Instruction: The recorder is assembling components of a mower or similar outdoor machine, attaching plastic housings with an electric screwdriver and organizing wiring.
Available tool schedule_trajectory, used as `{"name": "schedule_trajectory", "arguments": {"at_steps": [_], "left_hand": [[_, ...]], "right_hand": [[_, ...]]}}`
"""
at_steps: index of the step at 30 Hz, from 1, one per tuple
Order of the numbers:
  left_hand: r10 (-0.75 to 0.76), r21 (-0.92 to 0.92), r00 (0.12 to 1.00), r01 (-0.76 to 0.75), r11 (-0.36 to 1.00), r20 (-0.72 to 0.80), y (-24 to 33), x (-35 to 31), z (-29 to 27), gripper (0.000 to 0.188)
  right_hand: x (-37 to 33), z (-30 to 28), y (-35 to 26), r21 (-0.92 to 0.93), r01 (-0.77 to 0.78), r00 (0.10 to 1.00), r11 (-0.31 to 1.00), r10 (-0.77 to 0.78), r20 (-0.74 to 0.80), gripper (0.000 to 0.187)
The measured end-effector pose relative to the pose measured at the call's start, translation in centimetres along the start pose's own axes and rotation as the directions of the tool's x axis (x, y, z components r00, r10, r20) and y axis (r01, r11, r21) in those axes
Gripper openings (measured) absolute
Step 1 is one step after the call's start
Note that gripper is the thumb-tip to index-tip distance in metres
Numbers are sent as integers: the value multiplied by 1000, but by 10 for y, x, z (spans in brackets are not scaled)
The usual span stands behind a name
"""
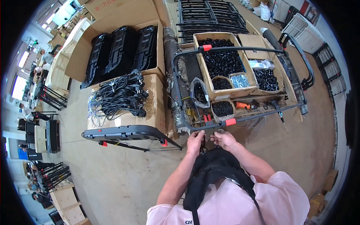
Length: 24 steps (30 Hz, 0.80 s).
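Note:
In front of my chest, my left hand [195,143] is closed, fingertips and thumb together beside a thin dark strand. What it holds is too small to make out. My right hand [225,140] is just to its right, its fingers pinched, and whatever is in them is hidden. Both hands are just below the near bar of a black tubular frame [258,119] with red clips. The frame lies tilted across a bench with wooden part boxes. Nearest beyond the hands are red-handled pliers [207,117] and a bin of small black screws [223,108].
An orange power tool [245,105] and a second driver [277,107] lie on the bench. A wooden box [247,90] holds black parts and screws. Left, a carton [155,101] carries bundled black cables [122,95]; a black console on legs [123,131] stands before it. Several people are far left.

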State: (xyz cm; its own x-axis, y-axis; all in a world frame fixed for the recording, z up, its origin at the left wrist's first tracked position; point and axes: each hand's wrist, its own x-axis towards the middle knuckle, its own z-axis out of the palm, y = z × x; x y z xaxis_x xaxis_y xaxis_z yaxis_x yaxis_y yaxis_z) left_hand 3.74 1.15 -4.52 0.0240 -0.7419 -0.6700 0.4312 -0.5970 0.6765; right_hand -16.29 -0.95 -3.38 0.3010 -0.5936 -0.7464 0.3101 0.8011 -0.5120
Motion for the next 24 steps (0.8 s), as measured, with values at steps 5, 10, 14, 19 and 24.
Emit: {"name": "schedule_trajectory", "arguments": {"at_steps": [5, 10, 14, 19, 24], "left_hand": [[-51, 20, 998, 51, 999, 21, 5, 2, -4, 32], [-94, -2, 995, 94, 996, 35, 11, 1, -2, 33], [-110, 51, 993, 108, 993, 42, 12, 5, -10, 32], [-52, 23, 994, 50, 998, 99, 13, -13, 9, 29], [148, 278, 988, -153, 948, 38, -8, -21, -7, 27]], "right_hand": [[30, 26, 10, -114, 51, 999, 992, -51, 8, 21], [37, 32, 13, 16, -45, 999, 999, 44, 9, 18], [35, 39, 13, 74, -57, 998, 996, 55, 26, 20], [29, 19, 13, -414, 293, 956, 862, -270, 115, 26], [-37, 72, -54, -902, 428, 814, -58, -409, 412, 24]]}}
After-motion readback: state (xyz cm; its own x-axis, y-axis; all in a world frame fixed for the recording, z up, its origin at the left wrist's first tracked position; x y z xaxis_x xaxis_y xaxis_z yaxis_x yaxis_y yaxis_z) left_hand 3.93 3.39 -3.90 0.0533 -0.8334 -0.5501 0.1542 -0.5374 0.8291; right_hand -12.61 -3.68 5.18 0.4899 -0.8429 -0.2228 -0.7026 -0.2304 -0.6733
